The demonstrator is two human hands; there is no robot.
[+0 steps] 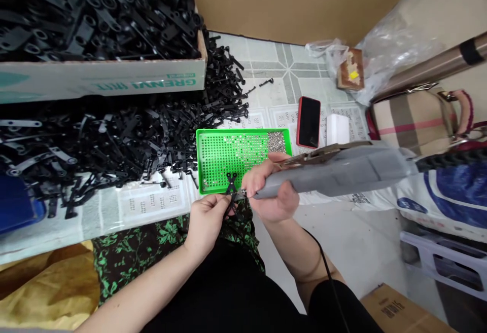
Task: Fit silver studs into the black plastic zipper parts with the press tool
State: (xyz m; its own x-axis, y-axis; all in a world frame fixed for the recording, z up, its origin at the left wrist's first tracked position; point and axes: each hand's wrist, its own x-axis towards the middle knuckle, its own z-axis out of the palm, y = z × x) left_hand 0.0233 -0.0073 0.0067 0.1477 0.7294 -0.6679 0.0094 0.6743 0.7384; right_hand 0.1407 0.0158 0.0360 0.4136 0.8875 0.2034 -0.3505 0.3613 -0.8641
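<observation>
My left hand (207, 219) pinches a small black plastic part (231, 187) made of crossed arms, just in front of the green perforated tray (213, 163). My right hand (272, 193) grips a grey electric screwdriver (338, 171), whose tip touches the black part at its joint. The tray holds small silver screws (277, 142), heaped at its far right corner. A large heap of loose black parts (114, 135) covers the table to the left.
A cardboard box (102, 77) filled with black parts stands at the back left. A red phone (308, 121) and a white block (338, 129) lie behind the tray. A checked bag (414, 115) and plastic bags sit at the right. A blue bin (15, 204) is at the left edge.
</observation>
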